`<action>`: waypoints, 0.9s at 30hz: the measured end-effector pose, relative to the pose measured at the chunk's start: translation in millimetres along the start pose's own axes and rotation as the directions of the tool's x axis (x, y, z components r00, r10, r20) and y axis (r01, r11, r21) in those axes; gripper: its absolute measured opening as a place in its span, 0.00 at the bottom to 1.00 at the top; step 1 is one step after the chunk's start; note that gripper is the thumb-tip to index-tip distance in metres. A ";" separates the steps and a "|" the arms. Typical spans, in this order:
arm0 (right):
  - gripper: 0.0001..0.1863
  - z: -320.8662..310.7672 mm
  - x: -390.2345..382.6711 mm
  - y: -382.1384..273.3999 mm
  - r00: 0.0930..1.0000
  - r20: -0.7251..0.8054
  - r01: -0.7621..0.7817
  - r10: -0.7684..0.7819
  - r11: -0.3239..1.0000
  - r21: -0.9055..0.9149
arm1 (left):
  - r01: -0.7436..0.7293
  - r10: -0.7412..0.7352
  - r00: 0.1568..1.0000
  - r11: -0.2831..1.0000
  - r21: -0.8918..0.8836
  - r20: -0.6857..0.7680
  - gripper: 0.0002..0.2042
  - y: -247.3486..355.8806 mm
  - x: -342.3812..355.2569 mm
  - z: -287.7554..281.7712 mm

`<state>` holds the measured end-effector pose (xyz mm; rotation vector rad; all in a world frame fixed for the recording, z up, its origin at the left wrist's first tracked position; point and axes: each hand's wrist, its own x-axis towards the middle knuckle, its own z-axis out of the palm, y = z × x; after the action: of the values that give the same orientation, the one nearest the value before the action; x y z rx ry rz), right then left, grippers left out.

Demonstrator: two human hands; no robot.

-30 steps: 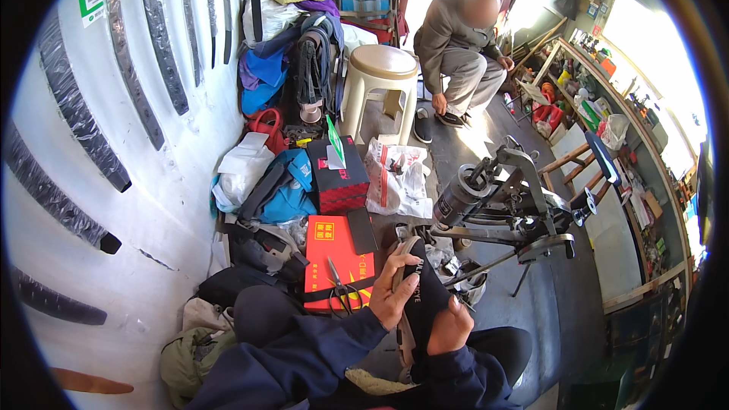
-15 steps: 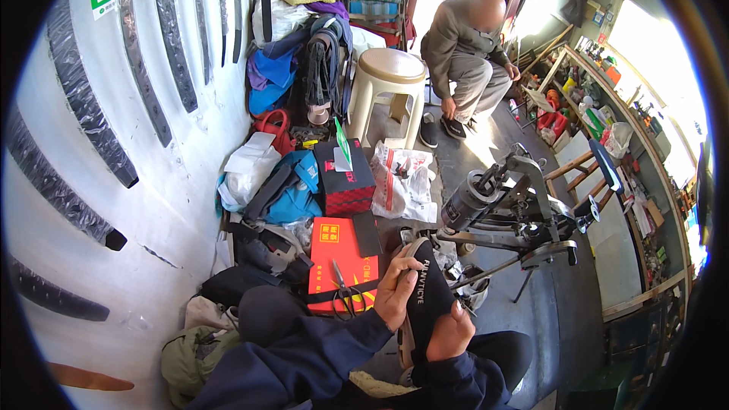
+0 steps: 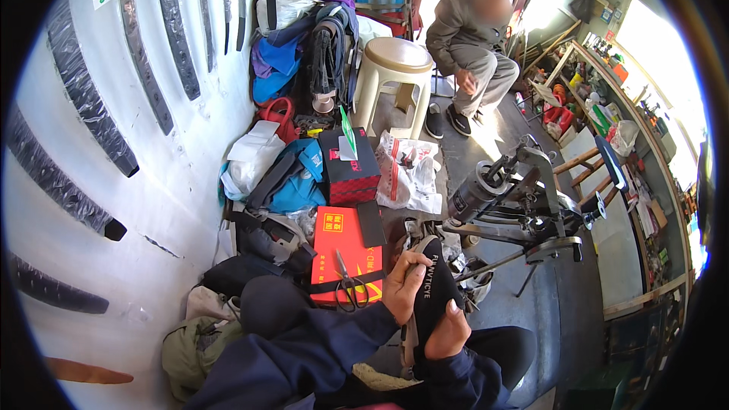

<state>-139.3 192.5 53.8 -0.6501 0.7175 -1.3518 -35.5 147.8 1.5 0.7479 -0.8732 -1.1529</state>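
A black shoe (image 3: pixel 433 277) with white lettering and a pale sole stands on edge between my hands, over my lap. My left hand (image 3: pixel 404 286) grips the sole's edge near the toe, its fingers curled and thumb pressed in. Around the heel end closes my right hand (image 3: pixel 449 332), thumb pointing up; its other fingers are hidden behind the shoe. Whether a small tool or thread sits in the left fingers cannot be made out. Black-handled scissors (image 3: pixel 351 288) rest on a red box (image 3: pixel 338 239) left of my left hand.
A black hand-cranked machine (image 3: pixel 524 209) stands to the right. Ahead are a white plastic bag (image 3: pixel 408 172), a dark box (image 3: pixel 351 182) and a beige stool (image 3: pixel 395 61). Another person (image 3: pixel 474 53) sits beyond. Bags and clothing (image 3: pixel 292 182) lie along the left wall; a cluttered shelf (image 3: pixel 638 144) lines the right.
My hands stay on the shoe, with the left thumb and fingers shifting slightly at its edge. The seated person's hand has risen from the foot to the knee. The view has tilted slightly.
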 end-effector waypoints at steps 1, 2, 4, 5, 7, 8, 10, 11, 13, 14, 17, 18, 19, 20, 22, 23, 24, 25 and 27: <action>0.34 -0.1 0.3 -0.2 1.000 0.014 -0.004 0.004 1.000 -0.007 | -0.027 0.027 1.000 0.999 0.027 -0.007 0.07 0.0 -0.1 -0.3; 0.34 0.0 0.9 -0.9 0.999 0.033 -0.002 0.003 1.000 -0.013 | -0.041 0.041 0.999 0.998 0.046 -0.007 0.07 0.4 -0.3 -0.7; 0.34 0.5 1.9 -2.7 0.998 0.055 -0.017 0.018 1.000 -0.018 | -0.074 0.074 0.997 0.994 0.083 0.001 0.07 2.0 -0.7 -1.7; 0.34 0.9 2.5 -4.1 0.998 0.058 -0.034 0.035 0.999 -0.017 | -0.094 0.093 0.996 0.990 0.102 0.008 0.08 3.1 -0.9 -2.2; 0.34 2.1 4.1 -6.0 0.996 0.051 -0.067 0.067 0.998 -0.018 | -0.118 0.117 0.993 0.985 0.125 0.015 0.09 4.8 -0.7 -2.7; 0.34 2.8 5.4 -6.4 0.996 0.041 -0.082 0.083 0.996 -0.019 | -0.123 0.122 0.992 0.984 0.130 0.016 0.10 5.4 -0.7 -2.8; 0.34 3.4 6.7 -7.1 0.994 0.027 -0.110 0.110 0.994 -0.014 | -0.129 0.129 0.992 0.983 0.131 0.010 0.10 5.7 -1.1 -2.8; 0.34 3.0 7.4 -7.3 0.992 0.023 -0.122 0.122 0.992 -0.006 | -0.131 0.131 0.991 0.983 0.127 0.004 0.10 5.5 -1.4 -2.5; 0.34 0.8 8.1 -7.2 0.989 0.038 -0.142 0.142 0.990 0.001 | -0.119 0.121 0.993 0.986 0.116 -0.006 0.10 5.0 -2.0 -2.4; 0.34 -1.2 9.5 -7.2 0.987 0.057 -0.151 0.150 0.989 0.001 | -0.107 0.109 0.994 0.988 0.109 -0.011 0.10 4.7 -2.3 -2.5; 0.35 -8.1 13.1 -5.1 0.985 0.076 -0.159 0.158 0.987 0.016 | -0.078 0.079 0.997 0.995 0.063 -0.021 0.10 4.4 -3.1 -2.2; 0.35 -10.1 13.9 -3.8 0.986 0.082 -0.148 0.146 0.989 0.027 | -0.072 0.073 0.997 0.997 0.039 -0.016 0.10 4.5 -3.3 -2.1; 0.35 -11.7 14.7 -2.4 0.984 0.076 -0.161 0.158 0.986 0.036 | -0.078 0.079 0.997 0.996 0.045 -0.021 0.10 4.6 -3.2 -2.1; 0.35 -12.8 15.5 -1.1 0.984 0.077 -0.162 0.158 0.986 0.047 | -0.087 0.088 0.996 0.995 0.047 -0.020 0.10 4.8 -2.9 -2.4; 0.35 -13.5 16.4 0.1 0.985 0.076 -0.162 0.157 0.985 0.062 | -0.098 0.099 0.995 0.994 0.056 -0.017 0.11 5.2 -2.3 -2.7; 0.35 -13.0 16.4 0.3 0.985 0.074 -0.162 0.157 0.985 0.066 | -0.100 0.101 0.995 0.993 0.063 -0.015 0.11 5.4 -2.0 -2.9; 0.36 -12.2 16.4 0.3 0.986 0.077 -0.155 0.150 0.985 0.071 | -0.108 0.109 0.994 0.992 0.063 -0.008 0.11 5.5 -1.7 -3.0; 0.36 -11.1 16.2 -0.1 0.986 0.072 -0.155 0.150 0.986 0.064 | -0.113 0.114 0.993 0.991 0.075 -0.013 0.11 5.5 -1.4 -3.1; 0.36 -8.8 15.6 -2.0 0.988 0.096 -0.130 0.123 0.989 0.068 | -0.136 0.137 0.991 0.987 0.082 -0.009 0.11 5.4 -0.8 -2.7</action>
<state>-146.2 176.7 48.5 -0.5938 0.6213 -1.2180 -30.8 150.1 4.7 0.7501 -0.9495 -0.9943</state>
